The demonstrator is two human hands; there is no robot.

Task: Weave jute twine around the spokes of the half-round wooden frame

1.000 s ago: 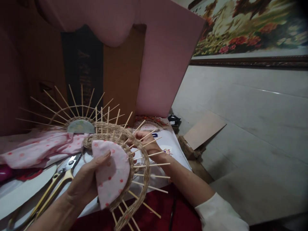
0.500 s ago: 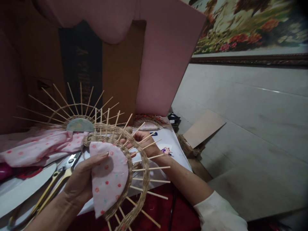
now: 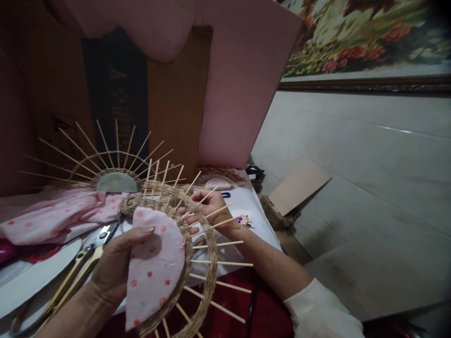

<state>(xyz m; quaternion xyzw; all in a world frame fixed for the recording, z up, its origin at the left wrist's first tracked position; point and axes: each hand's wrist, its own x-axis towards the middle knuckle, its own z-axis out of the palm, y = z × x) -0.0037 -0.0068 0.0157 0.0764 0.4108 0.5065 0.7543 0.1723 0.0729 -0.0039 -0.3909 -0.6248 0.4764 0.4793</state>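
Note:
My left hand (image 3: 114, 258) grips the straight side of a half-round woven piece, with the thumb lying on its pink flower-print fabric centre (image 3: 157, 267). Bands of braided twine (image 3: 212, 249) curve around that fabric, and thin wooden sticks (image 3: 234, 263) fan outward through them. Behind the upper sticks is my right hand (image 3: 214, 209), its fingers curled close to the outer band. Sticks and twine partly cover those fingers, so what they hold cannot be made out. A coil of twine (image 3: 130, 204) sits at the piece's upper left corner.
Scissors (image 3: 82, 258) with yellow handles lie left, beside a white curved sheet (image 3: 38, 277) and printed pink cloth (image 3: 63, 211). A similar stick fan with a green centre (image 3: 118, 183) stands behind. Another half-round piece (image 3: 218, 182) lies at the back. Cardboard (image 3: 176, 117) rises beyond the table.
The woven piece has turned slightly clockwise and its lower part has shifted a little left in my left hand. My right hand stays behind the sticks, with its fingers slightly moved.

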